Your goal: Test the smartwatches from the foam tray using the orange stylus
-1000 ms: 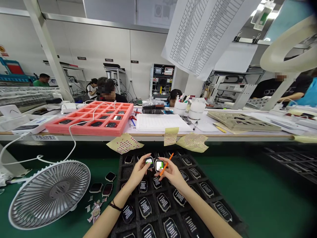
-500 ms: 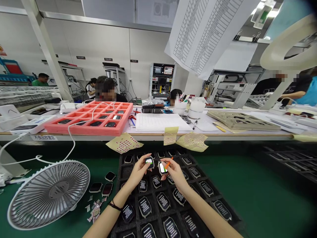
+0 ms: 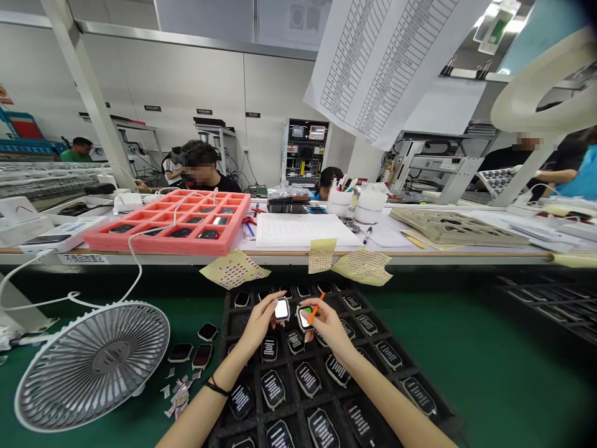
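My left hand (image 3: 262, 317) is closed around a smartwatch case (image 3: 282, 309) without a strap, its screen lit white. In my right hand (image 3: 328, 325) there is a second watch case (image 3: 304, 316), with a green and white screen. A thin orange stick (image 3: 316, 308) also sits between the fingers of that hand, crossing in front of the second watch. Both hands are above a black foam tray (image 3: 298, 364), whose compartments hold many more watch cases, several showing lines of white text. The undersides of both held watches are hidden.
Left of the tray, loose watches (image 3: 180, 353) and pinkish scraps (image 3: 180, 395) lie on the green mat beside a white fan (image 3: 93, 367). On the shelf ahead stand a pink foam tray (image 3: 228, 246) and paper sheets (image 3: 303, 230). A printed list (image 3: 373, 74) hangs overhead.
The left watch's screen has turned from green and white to all white. The right watch's screen pattern has changed too, and the orange stick has shifted slightly. A co-worker opposite has raised their head.
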### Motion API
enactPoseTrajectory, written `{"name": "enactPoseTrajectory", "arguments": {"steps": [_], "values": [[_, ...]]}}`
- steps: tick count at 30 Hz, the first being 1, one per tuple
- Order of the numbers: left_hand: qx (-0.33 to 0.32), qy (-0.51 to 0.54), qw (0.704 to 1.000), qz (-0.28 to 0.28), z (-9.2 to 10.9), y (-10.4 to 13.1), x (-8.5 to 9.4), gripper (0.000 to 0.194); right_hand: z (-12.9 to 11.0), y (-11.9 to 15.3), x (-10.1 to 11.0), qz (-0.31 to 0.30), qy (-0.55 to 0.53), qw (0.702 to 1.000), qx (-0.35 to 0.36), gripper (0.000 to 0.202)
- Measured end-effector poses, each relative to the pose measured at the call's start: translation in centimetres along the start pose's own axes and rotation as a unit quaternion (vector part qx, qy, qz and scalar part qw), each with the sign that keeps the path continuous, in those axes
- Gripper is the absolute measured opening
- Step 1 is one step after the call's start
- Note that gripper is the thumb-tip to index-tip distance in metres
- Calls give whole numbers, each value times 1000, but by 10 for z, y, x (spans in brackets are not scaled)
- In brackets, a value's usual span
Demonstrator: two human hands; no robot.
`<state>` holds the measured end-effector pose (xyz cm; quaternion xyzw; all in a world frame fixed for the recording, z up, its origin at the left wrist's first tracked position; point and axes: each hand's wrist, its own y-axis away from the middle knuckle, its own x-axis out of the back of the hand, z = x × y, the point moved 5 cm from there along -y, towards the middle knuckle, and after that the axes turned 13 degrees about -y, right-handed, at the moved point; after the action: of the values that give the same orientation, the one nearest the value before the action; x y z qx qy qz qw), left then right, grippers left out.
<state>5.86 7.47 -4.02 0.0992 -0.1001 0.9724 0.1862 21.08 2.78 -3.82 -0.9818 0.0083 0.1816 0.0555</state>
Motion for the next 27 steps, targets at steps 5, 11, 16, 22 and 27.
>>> {"name": "enactPoseTrajectory", "arguments": {"steps": [5,11,16,22,27], "values": [[-24,-5,1000,4,-3,-1,-1,53,2,-3,-1,-27,-18,999,15,36],[-28,13,1000,-1,-5,-1,-4,65,1,-2,-4,-50,-37,998,23,46],[-23,11,1000,9,-1,1,-2,61,-1,0,-3,-35,-52,998,2,35],[-17,-3,999,39,6,2,5,41,-4,1,-6,-65,-43,997,5,38],[-7,15,999,49,7,3,7,39,-3,0,-8,-93,-38,995,25,48]]}}
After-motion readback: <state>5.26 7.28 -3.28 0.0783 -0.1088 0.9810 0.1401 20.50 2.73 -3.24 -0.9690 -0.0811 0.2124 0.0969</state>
